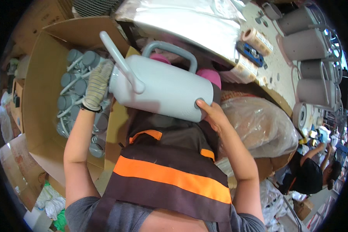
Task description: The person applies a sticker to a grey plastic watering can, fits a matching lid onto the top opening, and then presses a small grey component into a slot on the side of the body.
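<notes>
A large light grey jug [166, 87] lies on its side across the front of my body, mouth end to the left. It has a side handle [174, 50] and a carrying handle [118, 54] standing away from the body. My left hand [98, 86], in a striped knit glove, is closed around the mouth end; its palm hides whether a lid is there. My bare right hand [212, 114] grips the dark base end, thumb on the grey wall. Left of the jug, an open cardboard box [40, 96] contains several grey lids [80, 87] with pale straws.
A workbench [272, 50] at upper right carries tape rolls [257, 40], a blue-and-black tool [250, 53] and several grey jugs [305, 46]. Clear plastic bags [259, 123] fill a carton beside my right arm. A person [311, 170] works at far right.
</notes>
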Motion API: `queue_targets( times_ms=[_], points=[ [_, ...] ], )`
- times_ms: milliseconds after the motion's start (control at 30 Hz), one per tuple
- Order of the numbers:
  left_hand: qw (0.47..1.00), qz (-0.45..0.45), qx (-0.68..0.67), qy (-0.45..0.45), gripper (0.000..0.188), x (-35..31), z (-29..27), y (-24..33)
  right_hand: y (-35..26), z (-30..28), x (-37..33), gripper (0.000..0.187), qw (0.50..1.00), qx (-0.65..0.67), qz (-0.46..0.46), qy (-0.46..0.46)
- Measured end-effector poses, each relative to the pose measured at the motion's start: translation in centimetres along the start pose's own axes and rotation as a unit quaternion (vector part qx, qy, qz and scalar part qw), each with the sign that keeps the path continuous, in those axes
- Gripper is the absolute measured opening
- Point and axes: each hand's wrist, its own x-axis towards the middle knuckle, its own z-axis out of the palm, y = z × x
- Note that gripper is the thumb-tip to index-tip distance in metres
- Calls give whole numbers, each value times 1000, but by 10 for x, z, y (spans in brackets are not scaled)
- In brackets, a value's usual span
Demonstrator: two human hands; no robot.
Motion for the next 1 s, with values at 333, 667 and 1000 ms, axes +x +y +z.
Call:
queue_targets(
  times_ms=[333, 667, 1000],
  points=[
    [999, -31, -12, 25, 31, -6, 14, 30, -8, 8, -2, 82, 996, -75, 9, 47],
    [997, -25, -59, 52, 30, -13, 7, 15, -18, 9, -20, 69, 992, 113, 31, -46],
    [1000, 18, -16, 16, 30, -13, 0, 7, -7, 6, -14, 67, 982, 159, 68, -76]
  ],
)
